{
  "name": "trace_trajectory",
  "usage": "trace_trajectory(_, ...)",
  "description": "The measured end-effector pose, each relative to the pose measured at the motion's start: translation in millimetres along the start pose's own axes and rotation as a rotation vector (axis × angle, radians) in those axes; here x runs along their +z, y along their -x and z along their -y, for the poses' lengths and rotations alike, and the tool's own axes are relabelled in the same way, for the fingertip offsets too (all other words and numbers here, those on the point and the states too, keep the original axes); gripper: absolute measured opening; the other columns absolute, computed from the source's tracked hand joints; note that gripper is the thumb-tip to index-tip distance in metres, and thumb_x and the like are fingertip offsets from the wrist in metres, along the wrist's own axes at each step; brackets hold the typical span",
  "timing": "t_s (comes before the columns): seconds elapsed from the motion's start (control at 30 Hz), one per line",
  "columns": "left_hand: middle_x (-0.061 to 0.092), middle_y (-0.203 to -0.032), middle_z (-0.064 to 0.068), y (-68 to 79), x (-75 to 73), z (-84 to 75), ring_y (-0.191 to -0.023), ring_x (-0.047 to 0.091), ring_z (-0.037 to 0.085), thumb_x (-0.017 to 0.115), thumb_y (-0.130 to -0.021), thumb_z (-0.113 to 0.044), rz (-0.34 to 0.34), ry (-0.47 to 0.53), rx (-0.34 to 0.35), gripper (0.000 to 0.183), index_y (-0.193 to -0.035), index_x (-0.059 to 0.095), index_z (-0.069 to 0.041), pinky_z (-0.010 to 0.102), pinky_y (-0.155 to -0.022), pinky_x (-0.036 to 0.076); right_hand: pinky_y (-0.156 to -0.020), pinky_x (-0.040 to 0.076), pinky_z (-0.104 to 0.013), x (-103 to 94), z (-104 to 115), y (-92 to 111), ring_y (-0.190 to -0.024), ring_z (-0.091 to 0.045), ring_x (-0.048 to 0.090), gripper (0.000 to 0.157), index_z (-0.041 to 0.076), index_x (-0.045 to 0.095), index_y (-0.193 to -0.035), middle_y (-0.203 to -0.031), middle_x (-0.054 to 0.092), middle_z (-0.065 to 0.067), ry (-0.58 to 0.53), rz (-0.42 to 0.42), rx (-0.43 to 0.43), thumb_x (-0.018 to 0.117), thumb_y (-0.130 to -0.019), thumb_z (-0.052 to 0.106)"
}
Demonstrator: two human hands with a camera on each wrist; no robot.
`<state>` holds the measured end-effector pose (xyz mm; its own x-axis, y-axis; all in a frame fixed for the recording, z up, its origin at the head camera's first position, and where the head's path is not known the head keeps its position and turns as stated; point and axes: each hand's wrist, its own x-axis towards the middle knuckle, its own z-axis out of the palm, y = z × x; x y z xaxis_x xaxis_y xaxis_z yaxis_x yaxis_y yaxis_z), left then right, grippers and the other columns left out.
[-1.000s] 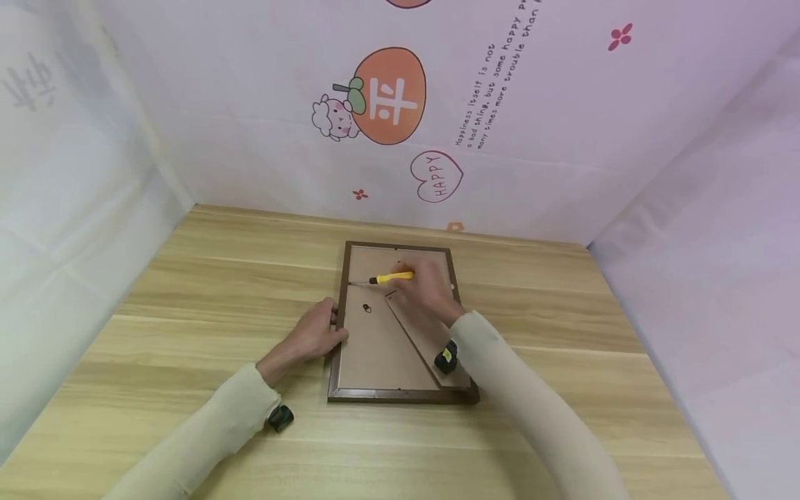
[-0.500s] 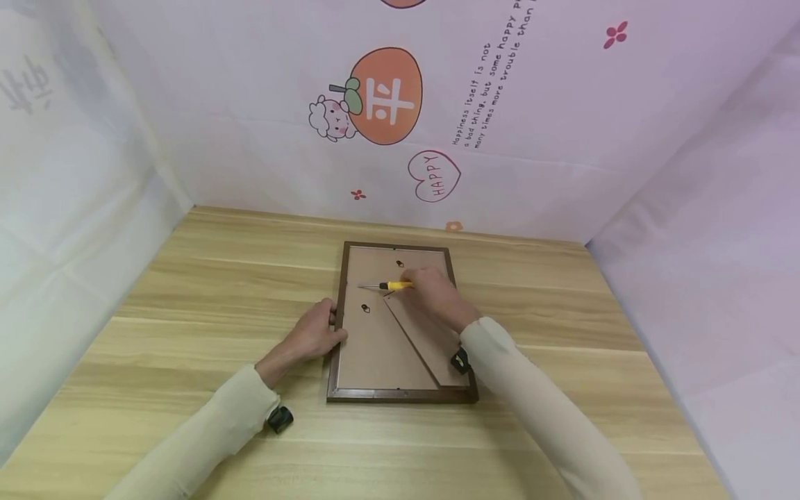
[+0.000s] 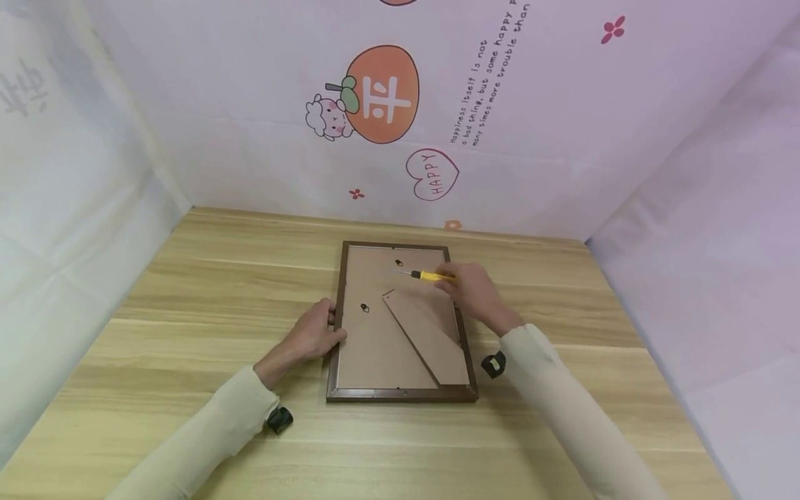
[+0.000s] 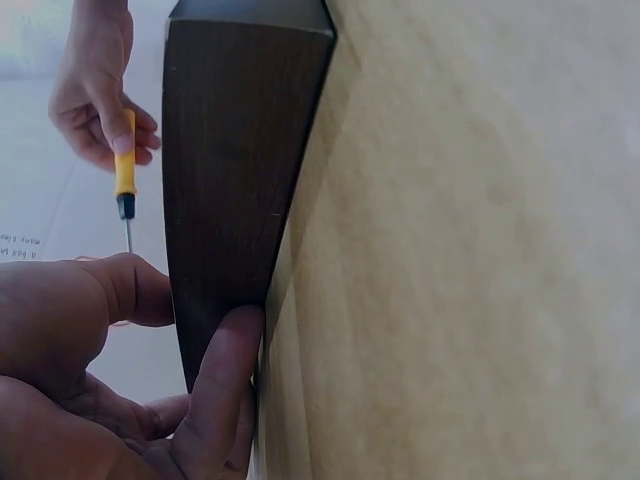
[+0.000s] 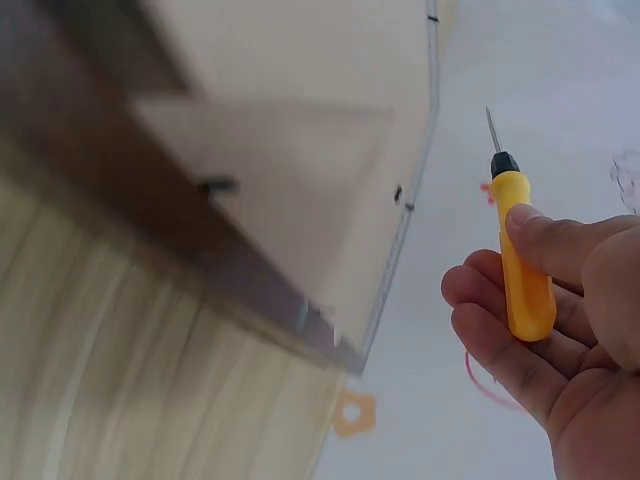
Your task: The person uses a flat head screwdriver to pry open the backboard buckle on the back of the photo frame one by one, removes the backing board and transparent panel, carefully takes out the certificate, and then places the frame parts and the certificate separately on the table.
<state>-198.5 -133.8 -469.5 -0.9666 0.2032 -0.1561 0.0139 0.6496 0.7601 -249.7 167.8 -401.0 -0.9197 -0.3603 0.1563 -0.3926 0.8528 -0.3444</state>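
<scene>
A dark brown picture frame (image 3: 403, 395) lies back side up on the table, its tan backing board (image 3: 369, 347) showing. On the board are two small black hangers (image 3: 365, 307) and a slanted easel leg (image 3: 428, 340). My left hand (image 3: 312, 330) grips the frame's left edge; in the left wrist view, thumb and fingers pinch the dark side rail (image 4: 235, 160). Over the frame's upper right, my right hand (image 3: 475, 292) holds a yellow screwdriver (image 5: 520, 255) between thumb and fingers. Its thin tip points left, held above the board.
The wood-grain table (image 3: 219, 292) reaches back to a white printed wall sheet (image 3: 269, 153). More white sheeting hangs at the left and right sides. A dark wrist camera (image 3: 280, 419) sits at the left sleeve, another wrist camera (image 3: 494, 364) at the right one.
My right hand has drawn the screwdriver away from the frame's left edge, moving right across the board. More of the easel leg and upper hanger shows. The left hand stays put.
</scene>
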Motion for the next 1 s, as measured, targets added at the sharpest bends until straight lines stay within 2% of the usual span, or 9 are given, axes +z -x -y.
trace_trajectory(0.17,0.063,-0.114,0.021,-0.4,-0.3,0.5,-0.094,0.061,0.025,0.063,-0.084,-0.007,0.000,-0.008,0.010,0.041,-0.121,0.049,0.005,0.029,-0.071,0.054,-0.078,0.058,-0.044,-13.9,-21,12,-0.089,-0.028,0.070,0.027,0.001,0.070,-0.114,-0.107,0.073,-0.017,0.003,-0.053,0.046,0.067,-0.094,0.018)
trace_trajectory(0.23,0.063,-0.115,0.022,-0.3,-0.4,0.4,-0.095,0.061,0.026,0.063,-0.085,-0.007,-0.002,-0.006,-0.001,0.041,-0.122,0.049,0.005,0.030,-0.071,0.055,-0.076,0.058,-0.044,-17.0,-32,17,-0.087,-0.029,0.069,0.028,0.001,0.069,-0.115,-0.108,0.073,-0.018,-0.004,-0.078,0.075,0.066,-0.094,0.020)
trace_trajectory(0.3,0.063,-0.116,0.022,-0.3,-0.5,0.3,-0.096,0.062,0.026,0.063,-0.085,-0.008,-0.003,-0.006,-0.010,0.042,-0.123,0.049,0.005,0.030,-0.071,0.055,-0.068,0.056,-0.040,-20.3,-43,23,-0.079,-0.028,0.066,0.030,0.001,0.069,-0.116,-0.108,0.073,-0.018,-0.018,-0.107,0.120,0.066,-0.094,0.021)
trace_trajectory(0.43,0.063,-0.116,0.022,-0.1,-0.7,-0.1,-0.097,0.062,0.027,0.063,-0.085,-0.008,-0.001,-0.008,-0.008,0.042,-0.123,0.049,0.006,0.030,-0.072,0.055,-0.054,0.042,-0.029,-22.9,-67,34,-0.064,-0.023,0.055,0.029,-0.001,0.069,-0.113,-0.102,0.073,-0.021,-0.018,-0.169,0.204,0.067,-0.094,0.021)
trace_trajectory(0.57,0.063,-0.115,0.022,1.6,-1.4,-1.7,-0.095,0.062,0.026,0.063,-0.085,-0.006,0.000,-0.003,-0.011,0.042,-0.122,0.049,0.006,0.029,-0.070,0.055,-0.055,0.042,-0.025,-19.7,-89,48,-0.069,-0.023,0.059,0.031,-0.005,0.068,-0.112,-0.104,0.072,-0.024,-0.003,-0.172,0.280,0.066,-0.094,0.020)
trace_trajectory(0.7,0.062,-0.113,0.021,2.0,-2.2,-2.9,-0.090,0.062,0.024,0.063,-0.085,-0.006,0.003,0.000,-0.011,0.041,-0.122,0.049,0.006,0.027,-0.065,0.054,-0.060,0.049,-0.032,-14.1,-110,65,-0.079,-0.030,0.064,0.033,-0.006,0.066,-0.115,-0.110,0.069,-0.027,-0.005,-0.167,0.352,0.064,-0.095,0.020)
trace_trajectory(0.87,0.062,-0.114,0.021,0.2,-0.6,-1.4,-0.092,0.061,0.025,0.063,-0.085,-0.007,0.002,-0.010,-0.004,0.041,-0.122,0.049,0.005,0.027,-0.067,0.054,-0.073,0.052,-0.048,-10.4,-136,84,-0.093,-0.042,0.067,0.030,-0.007,0.068,-0.110,-0.109,0.069,-0.029,0.041,-0.228,0.384,0.064,-0.094,0.019)
trace_trajectory(1.0,0.063,-0.114,0.021,0.4,-0.2,-1.1,-0.093,0.061,0.025,0.063,-0.085,-0.007,0.004,-0.013,-0.014,0.041,-0.122,0.049,0.004,0.027,-0.068,0.054,-0.069,0.051,-0.047,-10.7,-152,97,-0.092,-0.043,0.066,0.031,-0.007,0.067,-0.109,-0.108,0.069,-0.029,0.065,-0.233,0.436,0.063,-0.094,0.020)
